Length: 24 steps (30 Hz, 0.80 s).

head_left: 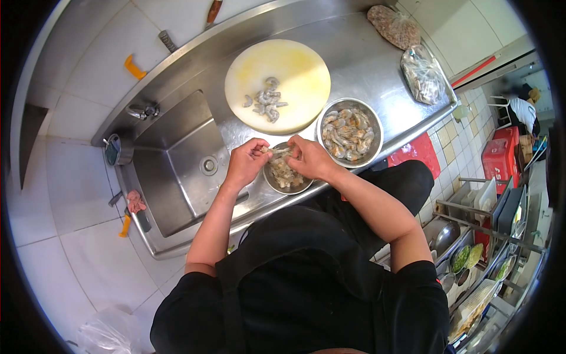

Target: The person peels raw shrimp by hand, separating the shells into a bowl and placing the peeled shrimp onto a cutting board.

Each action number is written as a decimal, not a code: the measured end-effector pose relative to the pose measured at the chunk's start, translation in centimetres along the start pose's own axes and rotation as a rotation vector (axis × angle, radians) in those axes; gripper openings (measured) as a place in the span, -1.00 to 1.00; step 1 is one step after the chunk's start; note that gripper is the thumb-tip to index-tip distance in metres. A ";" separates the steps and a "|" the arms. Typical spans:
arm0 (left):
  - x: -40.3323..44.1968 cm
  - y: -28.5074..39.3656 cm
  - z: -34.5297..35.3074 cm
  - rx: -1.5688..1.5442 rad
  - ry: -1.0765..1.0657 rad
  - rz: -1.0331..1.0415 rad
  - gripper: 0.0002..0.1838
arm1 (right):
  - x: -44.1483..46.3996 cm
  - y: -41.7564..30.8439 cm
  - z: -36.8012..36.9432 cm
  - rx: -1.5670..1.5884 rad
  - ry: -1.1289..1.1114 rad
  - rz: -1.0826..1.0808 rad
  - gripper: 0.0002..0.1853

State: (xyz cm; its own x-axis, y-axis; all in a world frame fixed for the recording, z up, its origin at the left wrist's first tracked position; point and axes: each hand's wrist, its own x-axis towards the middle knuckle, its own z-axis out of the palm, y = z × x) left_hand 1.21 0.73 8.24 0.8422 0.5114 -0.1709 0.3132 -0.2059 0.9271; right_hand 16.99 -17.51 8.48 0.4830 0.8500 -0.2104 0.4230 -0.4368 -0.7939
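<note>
My left hand (246, 160) and my right hand (311, 159) both pinch a shrimp (279, 153) over a small metal bowl (289, 193). Greyish shrimp pieces or shells (285, 176) lie in that bowl; which of these they are I cannot tell. The fingers of both hands are closed and partly cover the held shrimp. Right of it stands a larger metal bowl (379, 133) full of whole-looking shrimp (348, 134). Behind the small bowl, a round, thick cutting board (300, 65) bears several grey peeled shrimp (269, 100).
A steel sink (177, 177) with a tap (141, 111) is on the left. Two plastic bags of food, one brownish (394, 26) and one greyish (423, 76), lie at the counter's far right. Racks with dishes (471, 259) stand at right, near a red crate (500, 154).
</note>
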 end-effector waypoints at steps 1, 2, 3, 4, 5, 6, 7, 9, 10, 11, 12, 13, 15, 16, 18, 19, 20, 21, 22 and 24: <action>0.1 0.0 0.0 0.000 -0.001 0.000 -0.71 | 0.0 0.0 0.1 0.039 0.011 -0.069 -0.77; 0.1 -0.1 0.0 0.000 -0.019 0.011 -0.71 | 0.0 -0.1 0.1 0.078 0.022 -0.139 -0.78; 0.2 0.1 0.0 0.000 -0.037 0.022 -0.71 | 0.0 0.0 0.2 0.078 0.022 -0.138 -0.78; 0.2 0.2 0.0 0.000 -0.037 0.021 -0.71 | 0.1 0.1 0.3 0.040 0.035 -0.195 -0.78; 0.2 0.3 -0.1 0.020 -0.065 -0.010 -0.73 | 0.1 0.3 0.4 0.003 0.047 -0.252 -0.77; 0.1 0.4 -0.1 0.040 -0.093 -0.040 -0.74 | 0.2 0.5 0.5 0.003 0.047 -0.251 -0.77; 0.1 0.2 -0.1 0.040 -0.094 -0.041 -0.74 | 0.3 0.7 0.5 -0.012 0.023 -0.286 -0.77; 0.2 -0.2 -0.1 -0.092 -0.129 -0.063 -0.76 | 0.4 0.9 0.5 -0.027 -0.001 -0.321 -0.76; 0.1 -0.4 -0.2 -0.092 -0.129 -0.064 -0.76 | 0.3 0.9 0.5 -0.045 -0.008 -0.345 -0.76; 0.0 -0.6 -0.2 -0.026 -0.130 -0.026 -0.77 | 0.3 0.9 0.4 -0.063 -0.015 -0.368 -0.77; -0.1 -0.1 -0.3 0.039 -0.130 0.013 -0.77 | 0.2 0.7 0.3 -0.063 -0.015 -0.368 -0.77; -0.2 0.4 -0.4 0.039 -0.129 0.012 -0.77 | 0.1 0.6 0.1 -0.107 -0.048 -0.354 -0.77; -0.3 1.5 -0.8 0.282 -0.173 0.015 -0.77 | 0.0 0.3 0.0 -0.151 -0.082 -0.341 -0.77; -0.3 1.4 -0.8 0.282 -0.172 0.014 -0.77 | -0.1 0.2 -0.1 -0.174 -0.100 -0.340 -0.77; -0.3 1.1 -0.6 0.294 -0.148 0.055 -0.77 | -0.2 -0.2 -0.3 -0.197 -0.118 -0.338 -0.77; -0.4 1.2 -0.6 0.294 -0.149 0.054 -0.77 | -0.3 -0.4 -0.5 -0.175 -0.132 -0.341 -0.77; -0.4 1.2 -0.6 0.295 -0.128 0.066 -0.77 | -0.4 -0.5 -0.6 -0.153 -0.146 -0.343 -0.77; -0.5 1.3 -0.6 0.296 -0.107 0.077 -0.78 | -0.3 -0.3 -0.5 -0.153 -0.147 -0.342 -0.77; -0.5 1.0 -0.8 0.296 -0.107 0.076 -0.78 | -0.2 0.1 -0.4 -0.170 -0.162 -0.322 -0.77; -0.3 0.2 -1.3 0.334 -0.007 0.048 -0.78 | -0.1 0.8 0.0 -0.188 -0.179 -0.302 -0.77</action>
State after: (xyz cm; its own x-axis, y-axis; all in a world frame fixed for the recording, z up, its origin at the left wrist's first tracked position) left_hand 0.45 1.66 8.95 0.8621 0.4888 -0.1335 0.3988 -0.4920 0.7739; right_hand 17.25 -17.95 7.89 0.1814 0.9791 -0.0923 0.6667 -0.1914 -0.7203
